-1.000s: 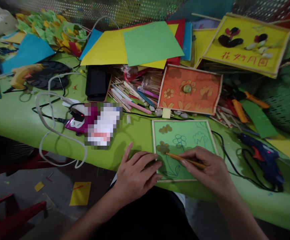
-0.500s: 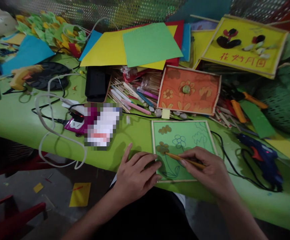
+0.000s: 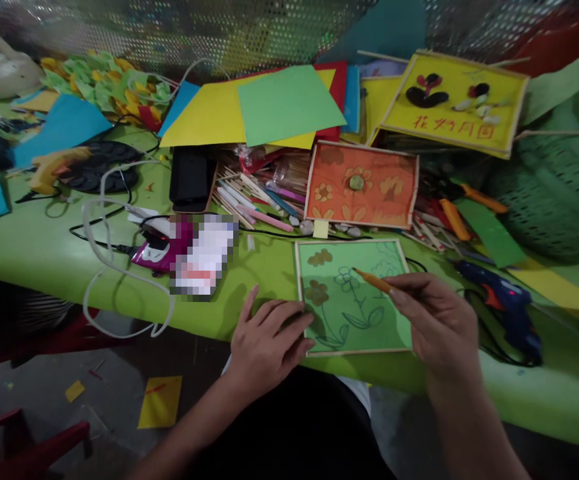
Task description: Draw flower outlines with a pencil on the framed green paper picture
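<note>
A green framed picture (image 3: 354,293) with drawn flowers lies on the lime-green table (image 3: 34,233) in front of me. My left hand (image 3: 266,343) rests flat beside its left edge, fingers spread and touching the frame. My right hand (image 3: 436,320) is closed on an orange pencil (image 3: 373,281), whose tip sits over the upper middle of the picture near a drawn flower.
An orange framed picture (image 3: 362,187) and a yellow one (image 3: 456,103) lie behind. Coloured paper sheets (image 3: 269,103), loose sticks and pens (image 3: 259,193), a black phone (image 3: 192,177), white cable (image 3: 114,267), blue glue gun (image 3: 506,307) at right, green basket (image 3: 564,193).
My right hand has lifted the pencil from the lower left flower and moved up and right over the picture. The view has shifted slightly. My left hand has stayed put.
</note>
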A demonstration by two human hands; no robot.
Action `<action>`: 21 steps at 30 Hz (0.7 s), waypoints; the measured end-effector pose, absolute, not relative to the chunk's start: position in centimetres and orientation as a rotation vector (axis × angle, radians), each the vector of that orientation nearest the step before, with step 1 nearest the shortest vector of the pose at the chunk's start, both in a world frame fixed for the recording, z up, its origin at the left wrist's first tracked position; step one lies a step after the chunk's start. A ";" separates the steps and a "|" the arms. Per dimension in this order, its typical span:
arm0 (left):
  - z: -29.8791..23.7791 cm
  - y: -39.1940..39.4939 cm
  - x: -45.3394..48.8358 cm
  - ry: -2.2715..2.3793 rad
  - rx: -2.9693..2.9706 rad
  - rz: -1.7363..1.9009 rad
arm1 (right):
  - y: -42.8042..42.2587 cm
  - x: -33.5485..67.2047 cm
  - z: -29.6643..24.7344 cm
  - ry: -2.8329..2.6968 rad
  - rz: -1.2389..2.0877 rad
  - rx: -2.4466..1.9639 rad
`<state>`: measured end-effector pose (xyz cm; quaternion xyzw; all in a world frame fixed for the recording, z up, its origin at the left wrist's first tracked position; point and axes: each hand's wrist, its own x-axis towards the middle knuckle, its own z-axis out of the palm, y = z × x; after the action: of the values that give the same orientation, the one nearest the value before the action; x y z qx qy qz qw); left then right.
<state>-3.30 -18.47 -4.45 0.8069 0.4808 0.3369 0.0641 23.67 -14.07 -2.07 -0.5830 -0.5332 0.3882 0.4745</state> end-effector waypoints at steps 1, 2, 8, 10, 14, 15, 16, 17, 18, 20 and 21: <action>-4.5 -18.4 -3.3 1.471 2.437 1.010 | -13.8 23.7 -2.1 -1.237 0.960 -1.397; -4.5 -18.3 -3.3 1.496 2.431 1.004 | -13.5 23.8 -2.0 -1.176 0.970 -1.373; -4.8 -18.0 -2.9 1.682 2.363 0.961 | -12.1 23.9 -1.5 -1.059 0.907 -1.313; -5.0 -18.0 -2.9 1.709 2.382 0.928 | -11.8 24.1 -1.8 -1.083 0.865 -1.291; -5.1 -17.9 -2.9 1.710 2.428 0.867 | -11.0 24.4 -2.7 -1.143 0.766 -1.302; -5.0 -17.9 -2.9 1.705 2.430 0.848 | -10.7 24.4 -2.9 -1.152 0.750 -1.298; -5.0 -17.9 -2.9 1.703 2.427 0.832 | -10.5 24.5 -3.1 -1.154 0.735 -1.292; -4.9 -17.9 -2.9 1.704 2.420 0.820 | -10.3 24.6 -3.2 -1.158 0.720 -1.288; -4.8 -17.9 -2.9 1.705 2.412 0.811 | -10.1 24.7 -3.4 -1.164 0.705 -1.286; -4.7 -17.9 -3.0 1.707 2.398 0.800 | -9.8 24.8 -3.6 -1.188 0.679 -1.291; -4.6 -17.9 -3.0 1.706 2.393 0.795 | -9.7 24.8 -3.7 -1.206 0.667 -1.297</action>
<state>-2.98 -17.92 -4.65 0.7850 0.5598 0.2609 0.0484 24.83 -9.72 -3.67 -0.5559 -0.5168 0.2860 0.5849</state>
